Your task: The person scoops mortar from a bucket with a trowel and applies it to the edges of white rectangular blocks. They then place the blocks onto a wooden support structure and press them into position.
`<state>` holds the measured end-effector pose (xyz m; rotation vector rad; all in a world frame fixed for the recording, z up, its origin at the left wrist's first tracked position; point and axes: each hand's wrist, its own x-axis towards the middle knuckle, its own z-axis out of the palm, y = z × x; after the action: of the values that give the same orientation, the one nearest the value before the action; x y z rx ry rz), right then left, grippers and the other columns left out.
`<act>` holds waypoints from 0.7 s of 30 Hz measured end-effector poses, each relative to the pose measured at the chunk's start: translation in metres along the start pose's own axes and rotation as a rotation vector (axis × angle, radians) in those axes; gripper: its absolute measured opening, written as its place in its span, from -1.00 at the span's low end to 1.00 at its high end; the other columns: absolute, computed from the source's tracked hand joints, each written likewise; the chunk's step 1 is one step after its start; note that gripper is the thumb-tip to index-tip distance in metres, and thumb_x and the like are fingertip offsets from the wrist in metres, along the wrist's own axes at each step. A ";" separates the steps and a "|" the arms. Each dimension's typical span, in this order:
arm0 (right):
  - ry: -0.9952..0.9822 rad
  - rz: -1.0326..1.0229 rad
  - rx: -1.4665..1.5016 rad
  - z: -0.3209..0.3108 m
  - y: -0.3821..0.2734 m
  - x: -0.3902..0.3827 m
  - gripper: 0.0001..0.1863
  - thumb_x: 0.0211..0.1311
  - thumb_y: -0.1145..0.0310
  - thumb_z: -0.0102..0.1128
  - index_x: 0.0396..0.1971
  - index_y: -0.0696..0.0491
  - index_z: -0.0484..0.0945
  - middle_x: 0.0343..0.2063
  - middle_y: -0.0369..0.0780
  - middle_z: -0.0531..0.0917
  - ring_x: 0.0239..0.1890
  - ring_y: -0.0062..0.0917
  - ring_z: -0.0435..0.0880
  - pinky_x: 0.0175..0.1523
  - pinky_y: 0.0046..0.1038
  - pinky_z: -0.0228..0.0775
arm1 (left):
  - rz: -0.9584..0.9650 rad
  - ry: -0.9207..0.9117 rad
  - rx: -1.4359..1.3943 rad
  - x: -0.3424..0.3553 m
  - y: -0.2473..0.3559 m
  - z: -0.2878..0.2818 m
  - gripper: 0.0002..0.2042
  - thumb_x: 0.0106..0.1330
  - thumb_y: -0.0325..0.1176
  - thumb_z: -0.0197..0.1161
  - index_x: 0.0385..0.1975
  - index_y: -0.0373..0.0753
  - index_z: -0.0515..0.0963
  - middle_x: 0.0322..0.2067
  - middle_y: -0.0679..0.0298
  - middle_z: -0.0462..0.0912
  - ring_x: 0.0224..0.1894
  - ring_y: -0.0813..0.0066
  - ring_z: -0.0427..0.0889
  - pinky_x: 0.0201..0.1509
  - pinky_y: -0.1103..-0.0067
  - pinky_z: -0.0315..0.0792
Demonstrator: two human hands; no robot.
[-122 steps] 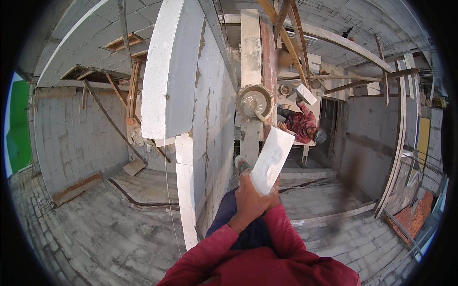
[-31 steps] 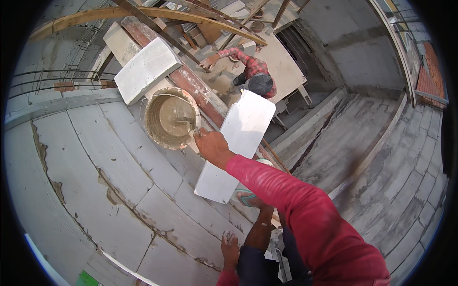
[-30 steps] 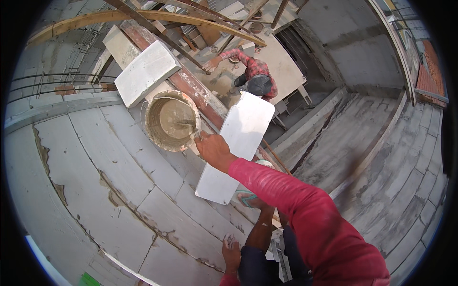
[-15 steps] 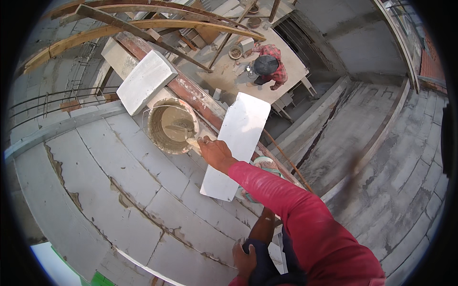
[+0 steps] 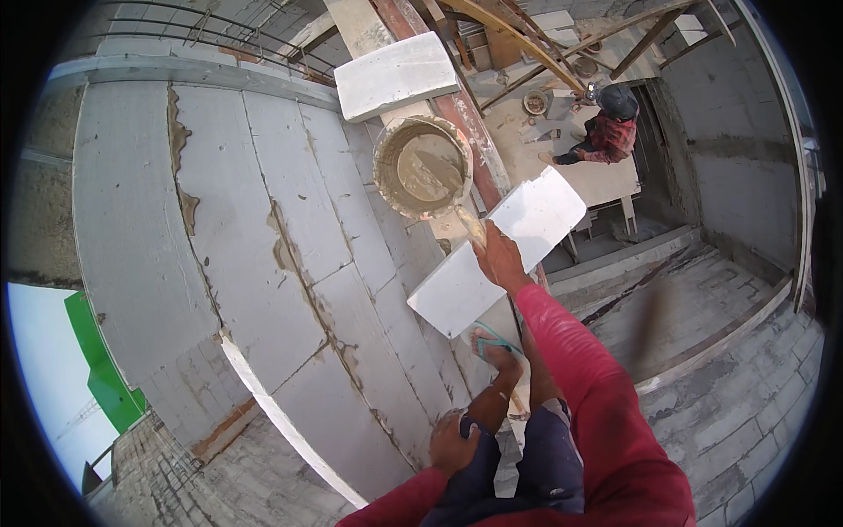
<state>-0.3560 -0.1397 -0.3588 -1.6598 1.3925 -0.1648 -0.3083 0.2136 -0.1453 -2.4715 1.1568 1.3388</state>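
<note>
Trowel (image 5: 471,221) in mid-scene rests its blade (image 5: 436,169) in a bucket (image 5: 406,209) of mortar (image 5: 413,183), no load lifted out. From left, joints (image 5: 283,250) in the block wall (image 5: 250,189) look filled, while two white blocks (image 5: 397,75) lie seemingly unlaid. The worker's left hand (image 5: 452,446) lies loose, seemingly empty, against dark shorts (image 5: 489,457); apart from it, the right hand (image 5: 501,259) is closed around the trowel's handle (image 5: 475,230).

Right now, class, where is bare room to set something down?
On the plank beyond the far block, beside the reddish beam; on the platform between co-worker and near edge. Crowded: around the bucket, near block and right hand.
</note>
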 end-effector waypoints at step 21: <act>-0.375 0.095 0.813 -0.016 -0.072 -0.090 -0.60 0.62 0.07 0.09 0.14 0.09 0.48 -0.52 -0.39 0.47 -0.57 -0.72 0.42 -0.51 -0.61 0.25 | -0.064 0.038 -0.194 -0.041 -0.028 0.045 -0.49 0.40 0.00 0.20 0.21 -0.20 0.57 0.26 -0.06 0.58 0.33 -0.06 0.54 0.38 0.11 0.43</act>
<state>-0.3460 -0.0797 -0.2597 -0.8863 0.9273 -0.3007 -0.3334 0.2754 -0.1485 -2.6528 0.9888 1.4572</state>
